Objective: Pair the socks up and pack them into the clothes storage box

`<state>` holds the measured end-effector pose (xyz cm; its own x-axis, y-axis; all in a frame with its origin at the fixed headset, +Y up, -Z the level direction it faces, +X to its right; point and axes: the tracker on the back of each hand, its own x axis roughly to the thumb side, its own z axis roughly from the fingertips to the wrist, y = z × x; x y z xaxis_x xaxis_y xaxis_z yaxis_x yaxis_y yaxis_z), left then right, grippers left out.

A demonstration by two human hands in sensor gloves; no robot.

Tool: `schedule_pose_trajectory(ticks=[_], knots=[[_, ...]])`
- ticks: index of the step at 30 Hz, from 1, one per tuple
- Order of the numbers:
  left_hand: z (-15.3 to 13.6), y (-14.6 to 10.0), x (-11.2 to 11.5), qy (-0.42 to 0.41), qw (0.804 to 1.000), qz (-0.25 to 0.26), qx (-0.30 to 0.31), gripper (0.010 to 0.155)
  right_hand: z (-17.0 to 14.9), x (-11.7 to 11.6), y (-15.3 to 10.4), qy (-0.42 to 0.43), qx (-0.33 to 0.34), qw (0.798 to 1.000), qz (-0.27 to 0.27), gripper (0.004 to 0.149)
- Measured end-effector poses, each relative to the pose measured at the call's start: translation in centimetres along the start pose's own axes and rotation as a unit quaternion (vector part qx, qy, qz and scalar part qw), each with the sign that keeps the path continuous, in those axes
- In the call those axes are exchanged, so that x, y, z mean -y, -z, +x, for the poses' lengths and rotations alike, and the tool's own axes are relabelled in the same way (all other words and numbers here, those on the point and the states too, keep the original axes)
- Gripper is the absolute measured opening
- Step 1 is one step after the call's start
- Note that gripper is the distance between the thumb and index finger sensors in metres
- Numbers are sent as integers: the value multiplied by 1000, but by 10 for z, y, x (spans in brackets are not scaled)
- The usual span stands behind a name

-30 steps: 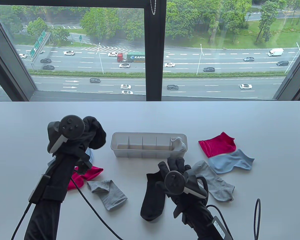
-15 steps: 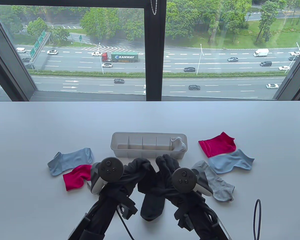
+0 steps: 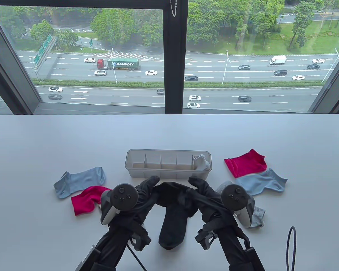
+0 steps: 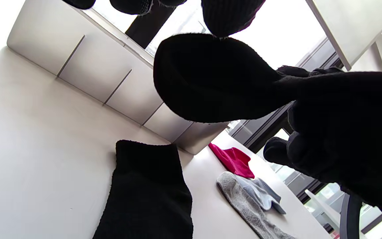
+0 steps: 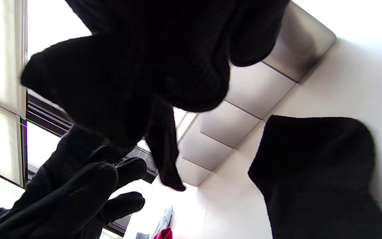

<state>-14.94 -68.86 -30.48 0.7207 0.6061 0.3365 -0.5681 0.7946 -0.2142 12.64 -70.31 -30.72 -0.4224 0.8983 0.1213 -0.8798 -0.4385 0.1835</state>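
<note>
Where dividers split the storage box, one white sock.

A: Where does the storage box stand?
B: Mid-table, with one sock in its right-end compartment.
A: And before it?
B: Both hands hold a sock up; another lies flat beneath, toward the near edge.
A: The sides?
B: Two socks left, perhaps three right, one partly hidden.

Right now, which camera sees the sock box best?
The table view: the whole storage box shows, dividers and a pale sock in its right end. The left wrist view and right wrist view catch only its outer wall.
</note>
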Motion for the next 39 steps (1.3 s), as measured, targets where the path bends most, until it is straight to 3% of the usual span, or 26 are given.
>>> schedule_pose_trajectory(ticks=[3,5,6,8,9,12,14,16,19,20,22,23,24,27,30,32,34,36,39], knots=[[19,1,13,33,995,-55,72,80,2,-6,2,9,-6,1000,14,50],[31,2,19,58,991,-53,107,77,4,-15,4,28,-6,998,51,50],[34,1,21,58,990,-42,119,68,5,-19,4,38,-7,997,66,51],[35,0,16,18,990,46,133,40,3,-26,5,37,-27,996,81,51],[32,3,14,-11,990,55,132,38,0,-26,6,21,-30,995,88,51],[18,1,7,-53,994,56,73,39,-4,-21,4,-5,-39,998,44,55],[10,1,3,-71,995,55,38,38,-3,-16,2,34,0,998,61,69],[6,2,0,-87,994,58,32,37,5,-19,2,97,56,985,130,90],[9,4,0,-94,993,47,47,37,19,-30,3,18,89,971,221,103],[12,4,1,-95,993,39,57,37,22,-34,3,-18,87,970,226,104],[15,4,2,-90,994,30,58,38,23,-33,3,-37,59,988,139,90],[14,4,1,-84,995,31,52,37,19,-29,2,-23,38,997,64,71],[12,3,0,-90,994,31,51,37,12,-23,2,26,29,999,26,45],[9,4,-3,-112,992,30,44,37,5,-13,3,42,44,997,51,43],[7,3,-3,-96,993,63,22,39,6,-10,4,23,39,998,51,46],[6,0,-5,-79,992,93,15,51,6,-8,2,12,19,1000,12,47],[11,-3,-5,-59,994,82,39,51,6,-7,1,-4,10,1000,-8,49],[23,1,5,-47,993,24,110,50,6,-12,1,26,-1,1000,0,53],[35,4,26,32,992,-51,115,73,11,-25,0,112,-3,993,48,57]])
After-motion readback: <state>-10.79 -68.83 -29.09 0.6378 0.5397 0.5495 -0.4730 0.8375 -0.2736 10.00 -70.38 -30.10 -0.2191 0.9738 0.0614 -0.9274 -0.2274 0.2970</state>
